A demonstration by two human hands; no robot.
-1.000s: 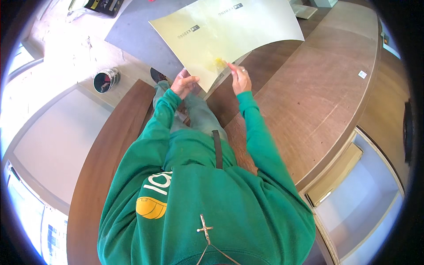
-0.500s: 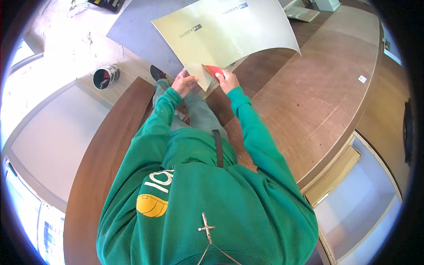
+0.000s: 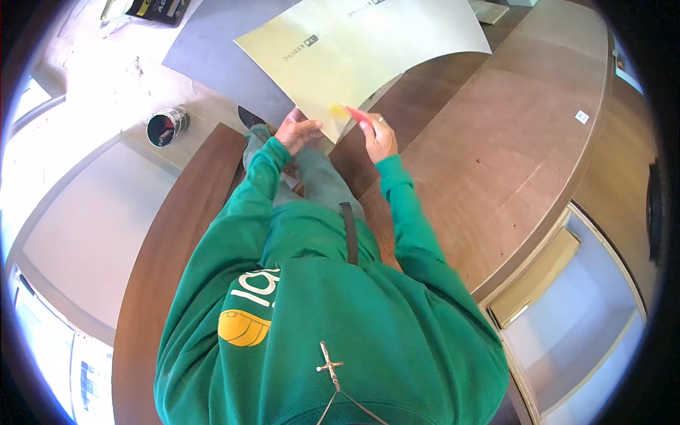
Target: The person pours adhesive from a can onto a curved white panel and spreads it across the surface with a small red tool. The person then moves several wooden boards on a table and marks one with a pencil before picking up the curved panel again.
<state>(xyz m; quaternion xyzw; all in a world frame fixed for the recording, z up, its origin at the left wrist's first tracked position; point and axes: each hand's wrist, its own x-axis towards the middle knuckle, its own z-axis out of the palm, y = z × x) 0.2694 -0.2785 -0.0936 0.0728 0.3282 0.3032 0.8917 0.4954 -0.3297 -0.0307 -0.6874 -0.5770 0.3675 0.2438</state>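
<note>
A large, thin, bendy sheet (image 3: 354, 60), cream with small dark prints, spreads out in front of me and curls up along its right side. My left hand (image 3: 299, 132) pinches its near corner, thumb on top and fingers underneath. In my right hand (image 3: 381, 138) is a small flat red tool (image 3: 358, 115) with a yellowish end, blurred by motion. That end is over the sheet near the corner; I cannot tell whether it touches. The tool's exact kind does not show.
A dark grey sheet (image 3: 219, 53) lies beyond on the left. A bucket (image 3: 168, 127) stands on the floor. Long brown boards flank me, one on the left (image 3: 180, 212) and a wide one on the right (image 3: 489, 163). An open pale compartment (image 3: 581, 319) is at lower right.
My right hand has shifted slightly right with the red tool, whose angle has changed. The sheet's right edge has swung up and right. My left hand keeps its grip on the corner.
</note>
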